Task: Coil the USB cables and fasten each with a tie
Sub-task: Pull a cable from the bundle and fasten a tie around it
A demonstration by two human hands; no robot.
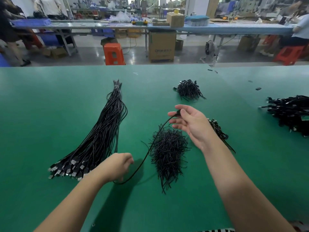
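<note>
A long bundle of straight black USB cables (102, 131) lies on the green table mat (41, 114) to the left of both hands, bound near its far tip and fanning toward the person, its silver-tipped plugs (70, 169) spread just left of the left wrist. The left hand (117, 166) hovers low over the mat with its fingers curled downward over the near end of a single black USB cable (147, 153); whether it actually pinches the cable cannot be told, since the fingertips are turned away. That single cable loops on the mat under the left hand, then rises in an arc up and to the right across the gap between the hands. Between the hands, and just below the right one, sits a loose heap of short black wire ties (168, 153). The right hand (189, 123) is raised above this heap, palm turned leftward, thumb and forefinger pinching the dark connector at the cable's far end while the other fingers stay loosely spread. Beyond the right hand, farther across the table, lies a smaller mound of black ties (189, 89). A tied black cable coil (219, 131) lies partly hidden behind the right wrist. Well to the right of that hand, at the frame's edge, rests a pile of black coiled cables (291, 113).
</note>
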